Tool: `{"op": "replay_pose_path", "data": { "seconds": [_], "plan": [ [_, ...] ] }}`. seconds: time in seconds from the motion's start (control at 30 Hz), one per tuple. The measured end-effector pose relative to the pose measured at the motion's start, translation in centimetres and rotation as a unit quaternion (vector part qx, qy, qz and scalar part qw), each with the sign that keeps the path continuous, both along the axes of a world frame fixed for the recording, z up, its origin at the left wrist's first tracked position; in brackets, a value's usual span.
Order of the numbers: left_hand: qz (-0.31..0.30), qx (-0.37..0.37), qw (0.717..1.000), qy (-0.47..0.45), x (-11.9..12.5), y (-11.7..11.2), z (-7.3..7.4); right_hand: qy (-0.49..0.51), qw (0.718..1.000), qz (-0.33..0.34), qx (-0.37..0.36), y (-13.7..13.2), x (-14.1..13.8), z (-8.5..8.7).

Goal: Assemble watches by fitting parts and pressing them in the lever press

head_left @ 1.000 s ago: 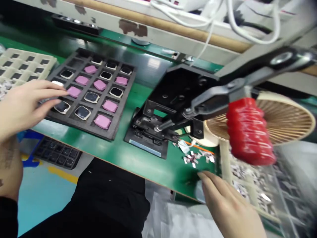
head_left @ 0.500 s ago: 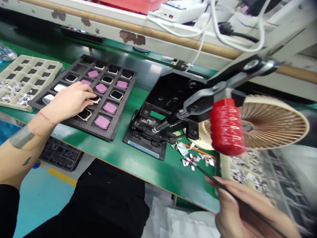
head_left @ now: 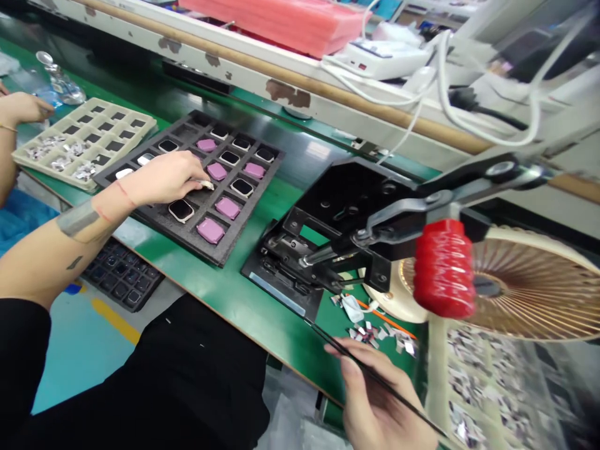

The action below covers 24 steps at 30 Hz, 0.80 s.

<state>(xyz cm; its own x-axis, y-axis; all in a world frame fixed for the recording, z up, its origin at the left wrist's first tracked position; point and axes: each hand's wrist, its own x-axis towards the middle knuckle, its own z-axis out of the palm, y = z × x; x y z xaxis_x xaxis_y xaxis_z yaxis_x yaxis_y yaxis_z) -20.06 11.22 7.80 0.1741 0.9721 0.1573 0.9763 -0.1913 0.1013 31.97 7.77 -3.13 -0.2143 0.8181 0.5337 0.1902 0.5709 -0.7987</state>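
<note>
My left hand [head_left: 171,178] is over the black foam tray [head_left: 187,245], pinching the edge of a smartwatch [head_left: 207,185] between thumb and fingers. Most of that watch is hidden by the fingers. Around it in the compartments lie a dark-screened watch [head_left: 181,210] and several pieces with purple covers, one a purple-covered watch [head_left: 210,230] at the near corner. In my right hand [head_left: 382,400] are thin black tweezers [head_left: 365,367], held like a pen. Their tips are by the front edge of the black clamp fixture [head_left: 281,290]; whether they hold a small piece I cannot tell.
A red-handled lever [head_left: 444,269] rises over the fixture, before a beige fan [head_left: 525,284]. Small silvery pieces [head_left: 368,334] lie below it. A cream tray [head_left: 126,144] of small parts sits left, near another person's hand [head_left: 25,107]. A shelf edge [head_left: 225,62] crosses behind.
The view has swung left, showing another person's arm. My left hand has raised the watch slightly from its compartment. My right hand has brought the tweezers from the silvery pieces leftward to the fixture's front edge.
</note>
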Motion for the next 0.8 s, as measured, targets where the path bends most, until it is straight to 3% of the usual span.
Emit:
{"op": "replay_pose_path", "data": {
  "seconds": [0.17,0.37,0.47,0.57,0.67,0.73,0.8],
  "plan": [
    [-0.015,0.008,0.995,-0.093,-0.6,-0.2,-0.1,0.009,0.999,-0.033,-0.036,0.0,-1.1,-0.6],
    [-0.012,0.027,0.988,-0.149,0.2,-1.5,1.0,0.019,0.996,-0.040,-0.081,0.2,-1.2,-0.2],
    [-0.041,0.029,0.989,-0.136,1.5,0.3,1.0,0.023,0.994,-0.039,-0.099,0.4,-1.4,0.3],
    [-0.084,-0.016,0.994,-0.070,3.7,4.1,0.3,0.031,0.993,-0.044,-0.105,0.4,-1.7,0.6],
    [-0.046,-0.027,0.998,0.027,5.8,7.2,-0.1,0.033,0.992,-0.052,-0.108,0.2,-1.6,0.2],
    [0.001,-0.012,0.998,0.058,6.7,7.5,0.3,0.041,0.992,-0.057,-0.102,0.1,-1.3,0.0],
    [0.028,0.025,0.999,0.016,7.8,5.7,1.1,0.059,0.993,-0.065,-0.080,0.0,-1.0,0.1]
  ]
}}
